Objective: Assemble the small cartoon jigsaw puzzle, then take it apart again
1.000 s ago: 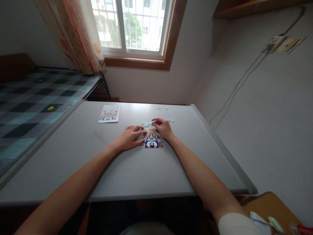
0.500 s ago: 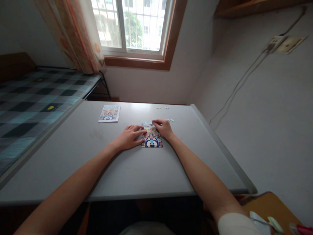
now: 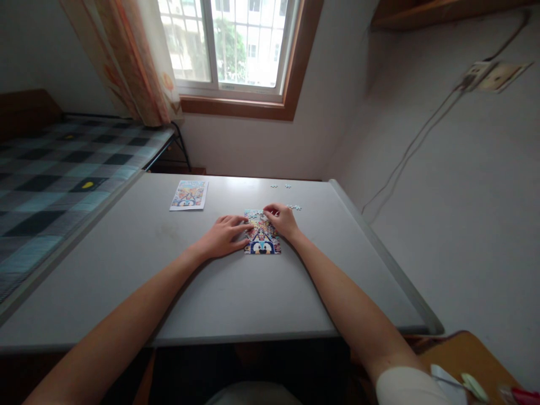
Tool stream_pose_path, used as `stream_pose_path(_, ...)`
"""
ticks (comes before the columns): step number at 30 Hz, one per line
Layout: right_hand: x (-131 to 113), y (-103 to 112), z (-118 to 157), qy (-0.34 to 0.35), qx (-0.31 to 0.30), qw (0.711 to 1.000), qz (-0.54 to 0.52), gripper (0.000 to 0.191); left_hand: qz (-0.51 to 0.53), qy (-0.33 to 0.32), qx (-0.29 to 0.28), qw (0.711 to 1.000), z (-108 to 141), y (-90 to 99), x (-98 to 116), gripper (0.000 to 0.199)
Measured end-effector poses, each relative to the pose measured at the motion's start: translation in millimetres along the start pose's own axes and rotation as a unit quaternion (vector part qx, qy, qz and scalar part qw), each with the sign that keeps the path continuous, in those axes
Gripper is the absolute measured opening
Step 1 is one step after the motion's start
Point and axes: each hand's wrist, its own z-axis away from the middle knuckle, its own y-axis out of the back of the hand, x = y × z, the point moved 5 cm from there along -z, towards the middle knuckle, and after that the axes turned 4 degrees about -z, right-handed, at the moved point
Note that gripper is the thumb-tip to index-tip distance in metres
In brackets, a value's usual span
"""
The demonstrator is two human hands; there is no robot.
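A: Hands first?

B: Left hand (image 3: 225, 236) wide, fingers spread, palm side down, fingertips on the near-left side of the puzzle (image 3: 264, 247). Right hand (image 3: 284, 222) narrow, thumb and forefinger drawn together over the puzzle's far edge. Whether they grip a piece I can't tell; the fingers hide it at this size.

A: Puzzle position?

B: Between the two hands, flat on the table (image 3: 253, 298). Dog face at the near end, pale part at the far end, under the right fingertips.

A: Strays?

B: A small cluster of loose pieces (image 3: 295, 208) just beyond the right hand. Two single pieces (image 3: 274, 186) farther out, past that hand. Picture sheet (image 3: 188, 196) beyond the left hand, off to its left, face up.

A: How would you handle the far edge?

B: My judgement: light, steady pressure from the left hand, so the joined part neither slides nor buckles. Right fingertips low. Turn a piece until its tabs match the gaps, then press straight down; no shoving sideways. If it resists, lift and turn it, checking colours against the sheet.

A: Main risk?

B: The right wrist, I'd say. It lies close to the puzzle's right side and could nudge finished rows.
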Motion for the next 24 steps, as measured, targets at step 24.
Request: stream_pose_path(24,-8,-10,-3,0.023,-0.036,0.994,0.099,0.013,-0.005,0.002,0.005,1.000,0,-1.5,-1,0.042)
